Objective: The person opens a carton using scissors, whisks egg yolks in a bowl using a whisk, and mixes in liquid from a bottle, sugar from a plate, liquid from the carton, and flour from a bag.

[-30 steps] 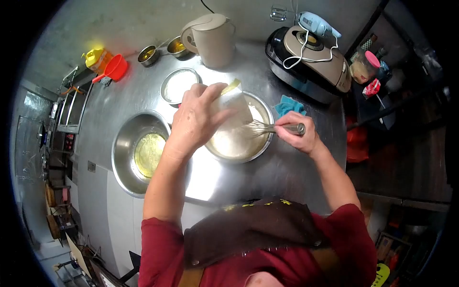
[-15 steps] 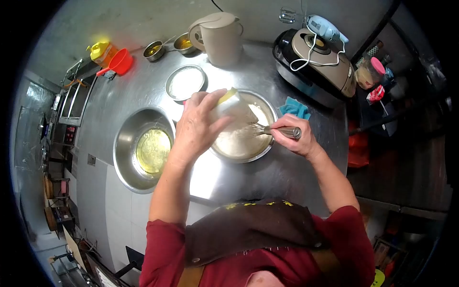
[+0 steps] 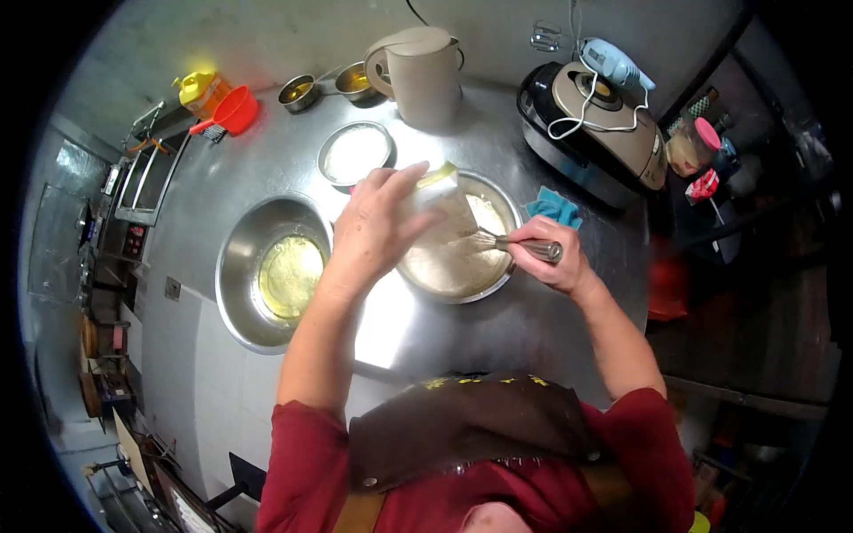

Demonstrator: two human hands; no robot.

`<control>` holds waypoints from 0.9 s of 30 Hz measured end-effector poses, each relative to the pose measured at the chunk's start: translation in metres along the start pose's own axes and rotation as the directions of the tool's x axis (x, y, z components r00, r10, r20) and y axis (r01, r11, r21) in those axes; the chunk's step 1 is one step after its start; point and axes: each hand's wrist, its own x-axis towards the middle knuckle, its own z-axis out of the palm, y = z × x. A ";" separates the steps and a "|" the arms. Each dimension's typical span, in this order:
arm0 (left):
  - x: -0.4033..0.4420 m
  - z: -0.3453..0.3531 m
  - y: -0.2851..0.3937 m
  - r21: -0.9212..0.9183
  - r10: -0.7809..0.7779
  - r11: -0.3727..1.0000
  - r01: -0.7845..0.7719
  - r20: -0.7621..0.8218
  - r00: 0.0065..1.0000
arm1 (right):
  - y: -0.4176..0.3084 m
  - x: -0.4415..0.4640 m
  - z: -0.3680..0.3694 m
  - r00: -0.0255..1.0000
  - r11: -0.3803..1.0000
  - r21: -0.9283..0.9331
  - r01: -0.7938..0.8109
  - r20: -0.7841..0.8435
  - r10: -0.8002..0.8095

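My right hand (image 3: 549, 255) is closed round the metal handle of a whisk (image 3: 498, 241), its wires down in a wide metal bowl (image 3: 510, 266). Pale creamy liquid (image 3: 449, 266) fills the bottom of that bowl. Tilted over the bowl's upper left side is a white carton (image 3: 439, 197) with a yellow-green edge, gripped by my left hand (image 3: 373, 218). The hand hides part of the carton, and I cannot make out whether anything flows from it. Left of my forearm stands a deep steel bowl (image 3: 235, 275) holding clear yellowish liquid (image 3: 291, 275), like egg whites.
Behind the bowls are a round dish of white contents (image 3: 355, 155), a beige pitcher (image 3: 425, 84) and two small metal bowls (image 3: 298, 92). A red scoop (image 3: 235, 110) lies far left. A blue cloth (image 3: 554, 208), a rice cooker (image 3: 591, 124) and a hand mixer (image 3: 617, 62) are right.
The view has shifted slightly, so the table's things appear a little further right. Both hands keep their holds, the carton still tilted and the whisk in the bowl.
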 end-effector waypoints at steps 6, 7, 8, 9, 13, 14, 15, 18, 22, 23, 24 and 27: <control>-0.006 0.001 -0.012 -0.149 -0.035 0.989 0.015 -0.130 0.991 | 0.002 0.002 0.001 0.975 0.967 0.121 -0.224 0.012 0.224; -0.005 0.000 -0.011 -0.161 -0.031 0.987 0.007 -0.144 0.989 | -0.003 0.005 0.003 0.998 1.000 0.005 -0.001 0.062 0.000; -0.005 0.000 -0.013 -0.161 -0.031 0.987 0.007 -0.147 0.989 | 0.001 0.006 0.001 0.999 0.997 0.078 0.012 0.045 -0.016; -0.006 0.001 -0.017 -0.185 -0.047 0.983 0.014 -0.178 0.983 | 0.004 0.005 -0.005 0.999 0.997 0.078 0.013 0.045 -0.017; -0.011 -0.002 -0.025 -0.248 -0.106 0.968 0.044 -0.241 0.965 | -0.011 0.012 -0.016 0.981 0.984 0.004 -0.175 -0.080 0.175; -0.012 -0.003 -0.024 -0.288 -0.140 0.955 0.070 -0.231 0.963 | -0.015 0.012 -0.013 0.985 0.989 0.035 -0.146 -0.082 0.148; -0.012 -0.003 -0.024 -0.289 -0.139 0.955 0.069 -0.231 0.963 | -0.018 0.013 -0.010 0.989 0.992 0.062 -0.113 -0.087 0.118; -0.013 -0.001 -0.026 -0.279 -0.170 0.956 0.093 -0.267 0.949 | -0.024 0.015 0.012 0.998 0.995 0.084 0.048 -0.053 -0.043; -0.016 0.001 -0.036 -0.302 -0.206 0.947 0.113 -0.299 0.932 | -0.008 0.005 0.029 0.990 0.991 0.061 0.119 0.073 -0.124; -0.018 0.002 -0.039 -0.304 -0.216 0.946 0.118 -0.314 0.924 | -0.006 0.005 0.023 0.989 0.991 0.063 0.121 0.076 -0.126; -0.019 0.004 -0.042 -0.304 -0.218 0.945 0.119 -0.316 0.924 | -0.004 0.004 0.012 0.994 0.988 0.121 -0.096 0.066 0.088; -0.026 0.017 -0.046 -0.439 -0.224 0.895 0.074 -0.299 0.928 | 0.002 0.001 0.012 0.945 0.930 0.174 -0.325 0.033 0.324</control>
